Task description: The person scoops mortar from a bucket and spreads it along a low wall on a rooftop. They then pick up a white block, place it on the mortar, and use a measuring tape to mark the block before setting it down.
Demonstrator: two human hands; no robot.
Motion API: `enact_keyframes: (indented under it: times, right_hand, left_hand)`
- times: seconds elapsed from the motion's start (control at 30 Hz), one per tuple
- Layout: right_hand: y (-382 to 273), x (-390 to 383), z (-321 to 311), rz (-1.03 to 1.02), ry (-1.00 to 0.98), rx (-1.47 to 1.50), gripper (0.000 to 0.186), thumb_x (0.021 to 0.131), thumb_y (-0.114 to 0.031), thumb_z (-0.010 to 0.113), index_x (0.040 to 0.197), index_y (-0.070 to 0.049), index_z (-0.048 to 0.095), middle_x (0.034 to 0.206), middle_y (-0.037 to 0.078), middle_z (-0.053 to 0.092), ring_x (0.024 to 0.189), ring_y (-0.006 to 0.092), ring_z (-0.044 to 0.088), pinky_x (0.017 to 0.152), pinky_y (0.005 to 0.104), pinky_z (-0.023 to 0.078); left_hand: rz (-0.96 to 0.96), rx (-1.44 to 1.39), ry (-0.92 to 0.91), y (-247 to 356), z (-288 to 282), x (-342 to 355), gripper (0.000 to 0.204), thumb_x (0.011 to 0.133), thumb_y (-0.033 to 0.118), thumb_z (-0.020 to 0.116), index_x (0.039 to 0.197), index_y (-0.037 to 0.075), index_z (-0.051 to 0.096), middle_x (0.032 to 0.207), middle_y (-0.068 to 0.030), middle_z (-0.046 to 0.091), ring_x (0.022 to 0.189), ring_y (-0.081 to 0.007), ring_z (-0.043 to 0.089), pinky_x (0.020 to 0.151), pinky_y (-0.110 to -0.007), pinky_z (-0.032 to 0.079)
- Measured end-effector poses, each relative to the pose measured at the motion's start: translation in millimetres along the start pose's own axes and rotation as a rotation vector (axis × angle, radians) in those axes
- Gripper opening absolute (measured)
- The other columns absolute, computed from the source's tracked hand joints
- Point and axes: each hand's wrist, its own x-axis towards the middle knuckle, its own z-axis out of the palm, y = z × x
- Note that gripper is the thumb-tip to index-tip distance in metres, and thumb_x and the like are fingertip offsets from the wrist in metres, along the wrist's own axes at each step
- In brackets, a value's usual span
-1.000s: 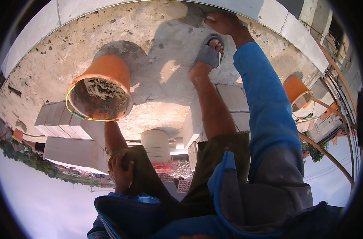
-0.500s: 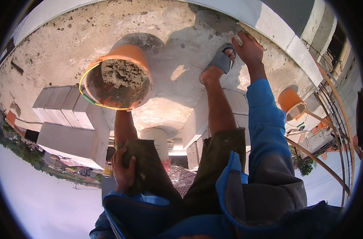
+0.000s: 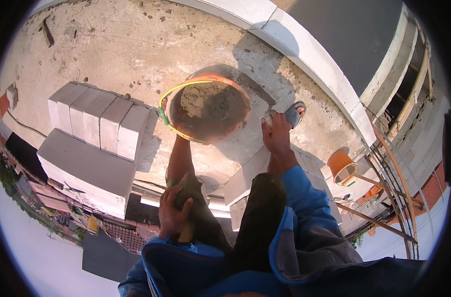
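- Right hand (image 3: 276,132) reaches down w/ fingers curled, fingertips at approx the edge of a pale block (image 3: 257,116) just beside the bucket; whether it pinches anything, can't tell — fingertips blur into the block.
- Left hand (image 3: 173,214) lies flat on the person's own left knee/shorts (image 3: 198,218), fingers spread, clasping the leg, nothing else in it.
- Orange bucket (image 3: 209,110) stands upright on the concrete floor (image 3: 111,49), btwn the person's two legs, just left of the right hand; grey mortar inside, wet and lumpy.
- Yellow hose ring (image 3: 168,101) runs round the bucket's rim on the left side, w/ a green fitting at its left.
- Sandalled right foot (image 3: 295,113) sits just beyond the right hand, near the white curb (image 3: 304,54).
- Blue sleeve (image 3: 304,198) covers the right arm up to the wrist.
- Stack of pale grey blocks (image 3: 99,123) stands left of the bucket, apart from it; several on edge in a row, on a bigger slab.
- Second orange bucket (image 3: 343,166) lies lower right, well apart, tilted, near wooden poles (image 3: 399,193).
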Motion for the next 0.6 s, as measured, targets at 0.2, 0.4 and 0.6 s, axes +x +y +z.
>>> enact_keyframes:
  times: [0.2, 0.4, 0.6]
  right_hand:
    - [84.9, 98.6, 37.7, 1.165, -0.483, 0.582, 0.026, 0.100, -0.006, 0.062, 0.122, 0.002, 0.053, 0.113, 0.020, 0.061, 0.100, 0.0338, 0.066, 0.079, 0.0487, 0.062]
    - [-58.3, 294.6, 80.9, 1.194, 0.145, 1.257, 0.026, 0.102, -0.003, 0.050, 0.128, -0.001, 0.051, 0.127, 0.017, 0.052, 0.104, 0.0318, 0.062, 0.081, 0.0451, 0.068]
    - [-392.5, 420.6, 150.8, 0.921, -0.094, 1.487, 0.032, 0.106, -0.004, 0.052, 0.137, 0.000, 0.047, 0.133, 0.022, 0.051, 0.110, 0.0376, 0.063, 0.082, 0.0493, 0.068]
  left_hand:
    - [0.074, -0.073, -0.167, -28.1, -56.3, 31.4, 0.056, 0.094, 0.030, 0.079, 0.142, 0.006, 0.062, 0.142, -0.0218, 0.062, 0.137, -0.0423, 0.055, 0.116, -0.049, 0.045]
    - [0.097, -0.380, 0.062, -56.9, -58.8, 170.6, 0.063, 0.098, 0.032, 0.077, 0.149, 0.002, 0.054, 0.150, -0.0277, 0.056, 0.145, -0.0421, 0.051, 0.118, -0.047, 0.043]
    - [0.239, -0.410, 0.032, -27.4, -38.3, 284.8, 0.079, 0.095, 0.037, 0.078, 0.155, -0.002, 0.044, 0.155, -0.0299, 0.050, 0.145, -0.0451, 0.048, 0.117, -0.048, 0.044]
